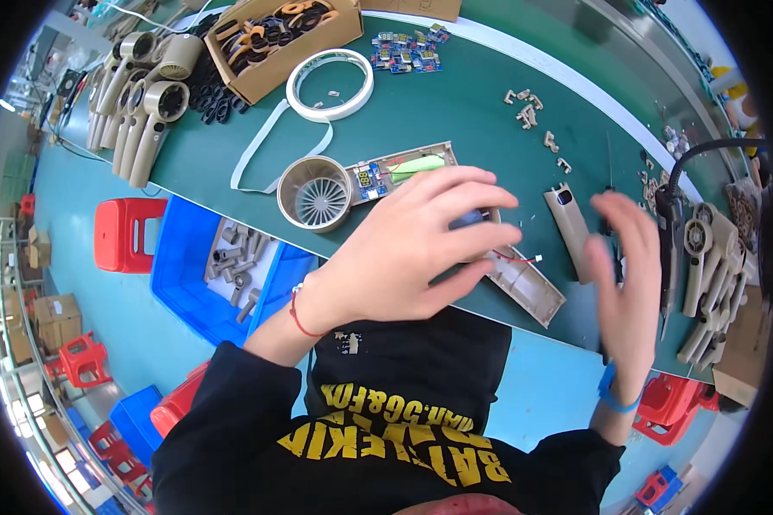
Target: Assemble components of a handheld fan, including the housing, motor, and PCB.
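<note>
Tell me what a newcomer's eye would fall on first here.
Probably the bare left hand and blurred right hand, above the green tabletop. Next, the large blue plastic bin of grey-beige parts, beside the tabletop's near edge at left. Then the round white tape roll, towards the back.

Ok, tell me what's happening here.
A person's left hand arches over one end of an open shell; whether it grips anything is unclear. The right hand, blurred and open, is beside a beige cover. To the left, an open fan lies on the table, its green battery exposed.
</note>
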`<action>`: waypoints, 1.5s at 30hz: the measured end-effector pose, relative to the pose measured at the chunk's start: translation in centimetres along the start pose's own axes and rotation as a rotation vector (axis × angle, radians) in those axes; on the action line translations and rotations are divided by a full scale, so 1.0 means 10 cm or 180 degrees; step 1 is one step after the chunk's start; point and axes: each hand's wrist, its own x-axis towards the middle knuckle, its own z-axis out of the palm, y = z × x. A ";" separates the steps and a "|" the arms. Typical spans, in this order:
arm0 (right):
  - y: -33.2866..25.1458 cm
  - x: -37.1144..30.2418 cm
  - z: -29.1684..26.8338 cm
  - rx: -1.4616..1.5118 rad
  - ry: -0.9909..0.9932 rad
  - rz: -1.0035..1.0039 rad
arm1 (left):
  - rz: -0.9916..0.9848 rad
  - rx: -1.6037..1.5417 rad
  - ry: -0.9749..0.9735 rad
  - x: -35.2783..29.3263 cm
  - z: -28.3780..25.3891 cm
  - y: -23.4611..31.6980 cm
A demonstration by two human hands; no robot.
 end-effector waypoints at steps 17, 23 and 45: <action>-0.02 0.43 0.27 0.1404 0.0118 -0.0640 | -0.1384 0.0961 0.0072 -0.58 -0.77 0.22; -0.06 0.78 0.63 0.0742 -0.0330 -0.1337 | -0.0597 0.0453 -0.0366 -0.21 -0.37 0.29; 1.76 -0.37 -0.36 0.1161 -0.0244 0.1606 | -0.0711 0.0246 -0.0358 -0.04 0.00 0.20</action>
